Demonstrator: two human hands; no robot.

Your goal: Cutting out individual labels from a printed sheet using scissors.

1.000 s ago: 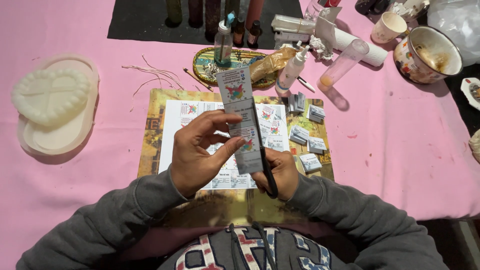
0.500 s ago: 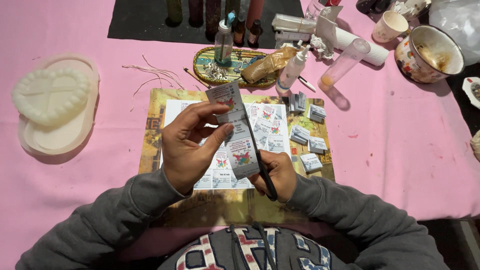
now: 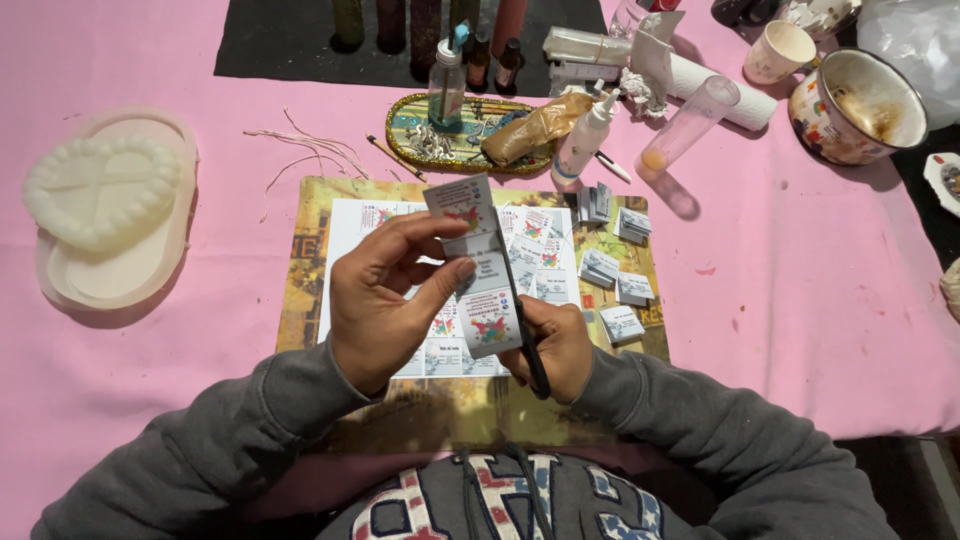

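In the head view, at centre frame, the left hand [image 3: 385, 300] pinches a printed paper strip [image 3: 478, 265] between thumb and fingers above the printed sheet [image 3: 350, 235], while the right hand [image 3: 555, 345] is closed around black scissors [image 3: 525, 330] running along the strip's right edge. With the strip unsupported in the air, it looks liable to flex so the blades wander into the coloured print, or towards the left fingertips [image 3: 462, 268] right beside the cut.

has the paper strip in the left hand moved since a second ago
Yes. The paper strip has dropped toward the person: its top edge, earlier level with the oval tray, now sits below the tray. The left hand pinches it.
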